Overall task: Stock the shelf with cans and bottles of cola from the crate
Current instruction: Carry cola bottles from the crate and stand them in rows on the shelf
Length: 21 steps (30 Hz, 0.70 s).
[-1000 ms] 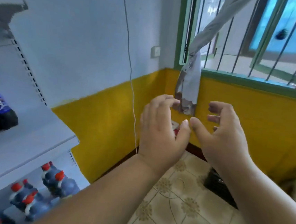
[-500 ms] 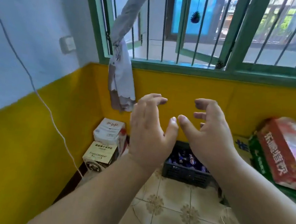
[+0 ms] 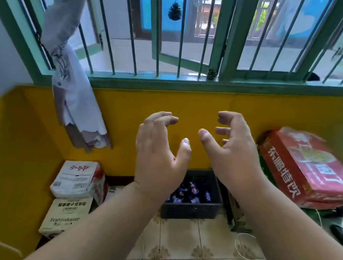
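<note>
Both hands are up in the air — the left hand (image 3: 159,160) and the right hand (image 3: 235,155) hold nothing, fingers loosely bent. The dark crate (image 3: 192,210) sits on the floor by the yellow wall — blue cola cans (image 3: 192,191) lie inside it.

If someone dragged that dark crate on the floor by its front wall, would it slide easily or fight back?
The crate looks like rigid plastic, so it probably would not flex much. It holds several blue cola packs, so it is likely heavy for its size. On the smooth floor tiles it would probably slide rather than tip, being low and wide.
</note>
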{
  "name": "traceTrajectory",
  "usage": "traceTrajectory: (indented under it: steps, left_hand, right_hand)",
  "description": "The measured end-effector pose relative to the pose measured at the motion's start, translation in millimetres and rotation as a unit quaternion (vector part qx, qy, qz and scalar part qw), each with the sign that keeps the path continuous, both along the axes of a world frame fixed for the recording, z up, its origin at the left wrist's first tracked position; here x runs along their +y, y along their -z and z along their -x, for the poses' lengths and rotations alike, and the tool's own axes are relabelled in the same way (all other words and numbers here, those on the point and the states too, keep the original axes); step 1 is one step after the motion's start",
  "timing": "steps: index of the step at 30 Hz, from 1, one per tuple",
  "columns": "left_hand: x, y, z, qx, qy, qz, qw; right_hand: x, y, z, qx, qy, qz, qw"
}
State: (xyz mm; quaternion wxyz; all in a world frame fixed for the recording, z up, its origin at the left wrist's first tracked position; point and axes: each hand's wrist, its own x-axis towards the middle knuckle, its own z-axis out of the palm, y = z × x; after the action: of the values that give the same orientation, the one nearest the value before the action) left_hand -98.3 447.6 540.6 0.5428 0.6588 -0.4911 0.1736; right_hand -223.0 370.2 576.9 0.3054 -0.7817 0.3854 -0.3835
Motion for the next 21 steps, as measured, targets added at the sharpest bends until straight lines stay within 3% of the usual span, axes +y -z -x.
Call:
traceTrajectory:
  steps: [7,21]
  left_hand:
    - [-95.2,14.3,-22.3,0.009,0.013,-0.042,0.999]
    - [-301.1,63.3,-77.9,0.01,-0.071,-0.121,0.99]
  right_hand:
    - [-97.5,26.6,-17.8,0.004,0.016,-0.027,1.0]
    - [-325.8,84.7,-92.4,0.016,-0.074,-0.087,0.993]
